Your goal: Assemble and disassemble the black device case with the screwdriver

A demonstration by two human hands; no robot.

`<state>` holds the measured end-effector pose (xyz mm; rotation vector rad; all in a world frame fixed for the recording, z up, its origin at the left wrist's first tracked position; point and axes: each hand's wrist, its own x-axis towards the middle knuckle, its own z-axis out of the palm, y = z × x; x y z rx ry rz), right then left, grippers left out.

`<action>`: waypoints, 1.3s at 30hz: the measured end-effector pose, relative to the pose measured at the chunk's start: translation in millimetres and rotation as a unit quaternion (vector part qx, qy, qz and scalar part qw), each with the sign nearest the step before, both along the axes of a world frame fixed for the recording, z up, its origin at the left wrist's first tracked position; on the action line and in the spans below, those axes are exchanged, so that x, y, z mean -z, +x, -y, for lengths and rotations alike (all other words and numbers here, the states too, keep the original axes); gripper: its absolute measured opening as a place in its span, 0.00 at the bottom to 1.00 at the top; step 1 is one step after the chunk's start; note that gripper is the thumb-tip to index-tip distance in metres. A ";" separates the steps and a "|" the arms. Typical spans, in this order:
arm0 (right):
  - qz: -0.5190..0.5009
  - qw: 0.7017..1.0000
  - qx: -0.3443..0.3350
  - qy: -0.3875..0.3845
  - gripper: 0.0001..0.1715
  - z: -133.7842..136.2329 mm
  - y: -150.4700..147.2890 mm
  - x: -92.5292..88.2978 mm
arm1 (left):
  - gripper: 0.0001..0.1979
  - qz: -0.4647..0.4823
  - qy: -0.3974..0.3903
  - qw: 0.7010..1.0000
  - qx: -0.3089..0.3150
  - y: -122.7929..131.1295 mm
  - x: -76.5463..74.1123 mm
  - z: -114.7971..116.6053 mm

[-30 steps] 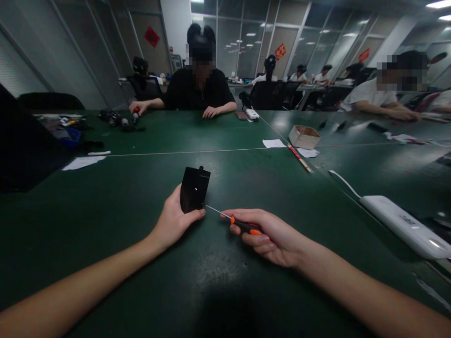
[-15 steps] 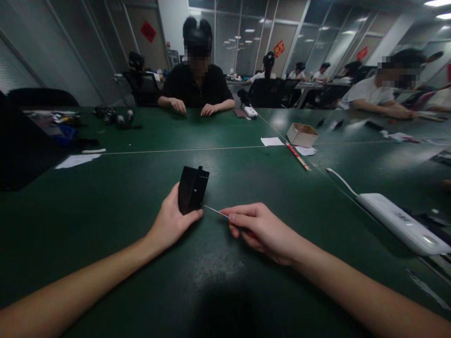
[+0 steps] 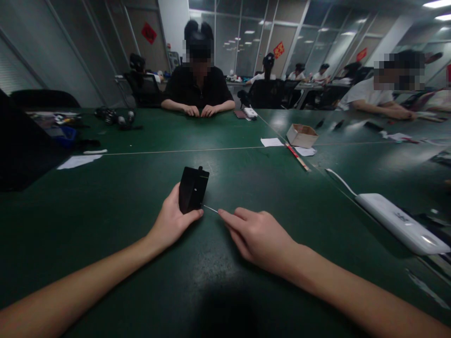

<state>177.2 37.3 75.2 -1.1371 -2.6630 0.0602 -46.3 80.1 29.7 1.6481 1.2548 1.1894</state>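
My left hand point(image 3: 171, 223) grips a small black rectangular device point(image 3: 193, 188) that stands tilted on the green table point(image 3: 127, 197), thumb along its lower edge. My right hand point(image 3: 259, 236) is closed over a thin screwdriver point(image 3: 210, 209). Its orange handle is hidden under my fingers, and only the metal shaft shows, with its tip at the device's lower right corner. My index finger lies stretched along the shaft.
A white power strip point(image 3: 400, 223) with its cable lies at the right. A small cardboard box point(image 3: 302, 135), paper slips and a red pencil point(image 3: 298, 157) lie further back. A dark object point(image 3: 21, 150) stands at the left. People sit across and at the right.
My right hand has rolled over the screwdriver and slid toward the device, covering the orange handle. The person opposite brought both hands together. The device has stayed in place.
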 end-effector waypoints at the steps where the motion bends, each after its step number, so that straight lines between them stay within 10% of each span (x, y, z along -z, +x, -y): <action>1: 0.055 0.997 -0.016 0.060 0.24 1.7 -0.1 1.7 | 0.29 0.004 0.000 1.000 -0.001 0.2 -0.4 -0.1; 8: 0.133 0.952 -0.090 0.261 0.21 0.3 8.4 -2.6 | 0.29 0.042 -0.021 0.999 0.017 -3.1 1.0 -5.5; 14: -0.089 0.994 -0.003 0.055 0.18 -13.9 16.7 -5.5 | 0.24 0.143 -0.060 0.987 0.052 -5.6 5.4 -8.4; 20: -0.301 0.937 0.101 -0.147 0.19 -12.0 10.5 -17.3 | 0.15 0.189 -0.097 0.976 0.050 -0.2 3.7 -4.4; 39: -0.275 0.947 0.061 -0.156 0.15 -6.5 1.6 -17.4 | 0.17 0.116 -0.060 0.991 0.034 1.3 -1.7 0.6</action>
